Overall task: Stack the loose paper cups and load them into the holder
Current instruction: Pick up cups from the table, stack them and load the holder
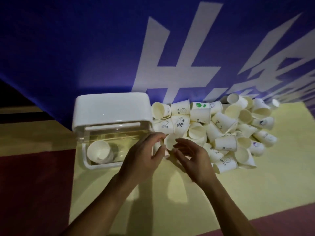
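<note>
A clear plastic holder [88,160] with a white lid [110,109] lies on a pale yellow mat, a stack of white paper cups [99,151] inside it. A heap of loose paper cups [221,126] lies to its right. Between the two, my left hand [144,157] holds a white cup [170,141] with its fingers curled round the wall, mouth facing me. My right hand [190,159] hovers beside that cup with fingers loosely bent; whether it touches the cup I cannot tell.
A blue banner [85,48] with large white characters stands just behind the holder and the heap. The yellow mat [238,193] extends to the front right. Dark red floor [34,193] lies at the left.
</note>
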Demonstrator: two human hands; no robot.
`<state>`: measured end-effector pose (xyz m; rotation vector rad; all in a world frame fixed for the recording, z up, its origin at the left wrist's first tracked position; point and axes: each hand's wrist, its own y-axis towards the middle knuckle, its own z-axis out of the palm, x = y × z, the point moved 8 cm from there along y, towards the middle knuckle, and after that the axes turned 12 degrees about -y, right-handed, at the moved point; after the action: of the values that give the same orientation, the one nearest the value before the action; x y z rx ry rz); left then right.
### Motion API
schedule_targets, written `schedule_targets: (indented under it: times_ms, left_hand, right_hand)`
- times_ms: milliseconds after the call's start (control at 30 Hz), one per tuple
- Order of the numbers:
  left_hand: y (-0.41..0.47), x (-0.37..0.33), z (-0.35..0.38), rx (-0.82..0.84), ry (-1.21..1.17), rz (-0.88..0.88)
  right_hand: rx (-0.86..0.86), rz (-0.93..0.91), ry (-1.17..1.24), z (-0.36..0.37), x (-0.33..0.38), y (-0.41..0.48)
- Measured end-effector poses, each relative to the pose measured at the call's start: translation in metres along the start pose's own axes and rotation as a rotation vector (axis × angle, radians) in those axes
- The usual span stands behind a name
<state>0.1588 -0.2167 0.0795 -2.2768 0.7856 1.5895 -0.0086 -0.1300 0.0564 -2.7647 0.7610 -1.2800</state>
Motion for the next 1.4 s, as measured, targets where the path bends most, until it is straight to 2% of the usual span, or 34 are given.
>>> schedule_targets:
  times_ms: [267,500,633,733,800,867,967,1033,1233,1400]
  left_hand:
    - [0.118,0.003,0.133,0.383,0.552,-0.034]
    - [0.196,-0.009,0.205,0.365,0.613,0.073]
    - [0.218,-0.004,0.24,0.402,0.674,0.031]
    - [0.22,-0.001,0.247,0.417,0.682,0.02]
    - [0.218,-0.006,0.24,0.375,0.608,0.01]
    - [0.211,-0.017,0.223,0.241,0.414,-0.029]
    - [0.187,-0.033,0.189,-0.03,0.056,-0.119]
    - [0.164,-0.033,0.171,-0.141,-0.076,-0.144]
    - [0.117,-0.016,0.14,-0.234,-0.091,-0.192]
    - [0.096,-0.013,0.116,-0.262,-0.066,-0.183]
  right_hand:
    - [-0.064,0.091,-0.061,-0.11,-0.098,0.013]
    - [-0.087,0.085,-0.072,-0.168,-0.146,0.042]
    - [-0.063,0.078,-0.059,-0.182,-0.163,0.054]
    - [-0.106,0.115,-0.062,-0.19,-0.18,0.063]
    - [-0.174,0.17,-0.103,-0.195,-0.192,0.07]
    - [-0.191,0.227,-0.147,-0.192,-0.202,0.08]
    - [-0.101,0.239,-0.3,-0.172,-0.203,0.101]
    - [-0.059,0.228,-0.42,-0.158,-0.201,0.112]
    - [-0.202,0.197,-0.514,-0.152,-0.198,0.115]
    - [-0.292,0.111,-0.302,-0.161,-0.18,0.102]
